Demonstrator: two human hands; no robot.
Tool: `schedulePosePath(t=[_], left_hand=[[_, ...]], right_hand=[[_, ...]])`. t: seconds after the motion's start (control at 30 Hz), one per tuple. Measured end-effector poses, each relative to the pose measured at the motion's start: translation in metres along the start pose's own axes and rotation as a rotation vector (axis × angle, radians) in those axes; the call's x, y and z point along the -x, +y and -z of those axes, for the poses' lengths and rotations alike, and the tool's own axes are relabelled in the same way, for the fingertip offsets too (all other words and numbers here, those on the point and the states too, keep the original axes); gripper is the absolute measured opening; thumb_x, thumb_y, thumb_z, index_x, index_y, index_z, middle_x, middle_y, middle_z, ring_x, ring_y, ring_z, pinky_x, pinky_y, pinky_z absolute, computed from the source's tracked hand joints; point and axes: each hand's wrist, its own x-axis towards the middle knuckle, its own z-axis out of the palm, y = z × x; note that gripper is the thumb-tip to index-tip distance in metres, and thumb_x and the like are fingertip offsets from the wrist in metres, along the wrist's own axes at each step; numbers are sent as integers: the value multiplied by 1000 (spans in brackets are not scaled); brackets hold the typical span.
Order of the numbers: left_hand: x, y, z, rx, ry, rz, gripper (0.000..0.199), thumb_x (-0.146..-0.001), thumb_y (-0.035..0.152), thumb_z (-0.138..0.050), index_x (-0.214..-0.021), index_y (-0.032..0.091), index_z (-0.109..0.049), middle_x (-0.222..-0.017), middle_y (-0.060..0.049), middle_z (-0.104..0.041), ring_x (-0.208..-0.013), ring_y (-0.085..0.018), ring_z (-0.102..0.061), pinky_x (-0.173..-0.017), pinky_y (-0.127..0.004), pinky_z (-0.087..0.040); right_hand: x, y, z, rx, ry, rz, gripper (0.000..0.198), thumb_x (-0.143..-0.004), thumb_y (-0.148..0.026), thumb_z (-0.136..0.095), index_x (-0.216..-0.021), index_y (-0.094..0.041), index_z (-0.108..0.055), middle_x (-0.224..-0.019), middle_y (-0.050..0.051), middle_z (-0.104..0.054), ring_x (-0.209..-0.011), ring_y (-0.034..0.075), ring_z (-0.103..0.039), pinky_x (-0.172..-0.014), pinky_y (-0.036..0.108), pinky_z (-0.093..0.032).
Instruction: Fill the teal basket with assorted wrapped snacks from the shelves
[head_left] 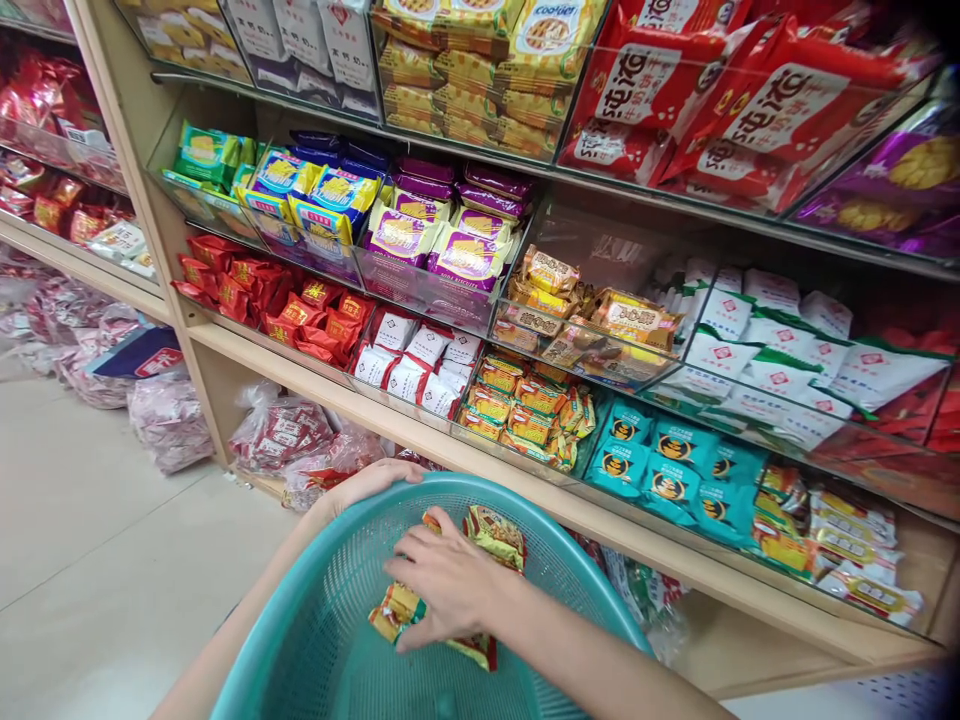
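A teal plastic basket (300, 620) with perforated walls stands in front of me, close to the lower shelf edge. My left hand (375, 482) is closed over its far left rim. Inside the basket, my right hand (454, 580) curls its fingers round small yellow-and-orange snack packets (399, 608). Another yellow packet (496, 535) with red edges shows beyond that hand, against the basket's far wall. The palm hides part of the packets, so how many it grips is unclear.
Wooden shelves (420, 455) with clear dividers hold packets: red (300, 325), white (409, 375), orange-yellow (521, 400) and teal (667, 475). Above sit purple biscuit packs (469, 245). Plastic bags of packets (281, 430) lie below. Tiled floor (82, 520) is at left.
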Motion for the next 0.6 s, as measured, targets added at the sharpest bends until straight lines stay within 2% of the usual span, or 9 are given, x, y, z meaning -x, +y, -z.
schedulePosePath(t=[0.1, 0.23, 0.37, 0.47, 0.6], left_hand=[[-1, -2, 1, 25, 3, 3, 32, -63, 38, -54, -83, 20, -72, -107, -5, -70, -110, -29, -54, -100, -35, -36], [-1, -3, 1, 48, -20, 18, 31, -65, 37, -54, -83, 20, -72, -103, -4, -71, -104, -29, -56, -97, -35, -39], [-1, -2, 0, 61, -12, 5, 31, -65, 35, -54, -84, 19, -72, -102, -5, -72, -103, -28, -56, -96, -35, -39], [0, -2, 0, 68, -33, -12, 28, -69, 33, -53, -84, 20, -72, -103, -5, -71, -103, -27, -57, -96, -34, -40], [0, -4, 2, 27, -28, -109, 25, -68, 32, -53, -79, 21, -73, -104, -4, -71, -106, -26, -55, -101, -33, -36]], right_hand=[[-4, 1, -1, 55, -3, -43, 58, -75, -66, -52, -102, -15, -59, -98, 10, -65, -97, 26, -56, -105, 56, -26], [-3, 1, -3, 59, 6, -95, 55, -76, -63, -52, -99, -14, -61, -98, 11, -66, -97, 27, -57, -106, 58, -24], [-2, 0, -5, 2, 23, -114, 64, -73, -71, -49, -99, -14, -62, -99, 12, -65, -100, 28, -56, -105, 58, -23], [1, 0, 7, -78, 165, -93, 70, -73, -75, -45, -110, -17, -57, -106, 10, -64, -104, 27, -53, -104, 56, -25], [12, 11, 41, -66, 466, -87, 50, -85, -59, -45, -113, -19, -54, -110, 6, -63, -105, 19, -51, -100, 40, -31]])
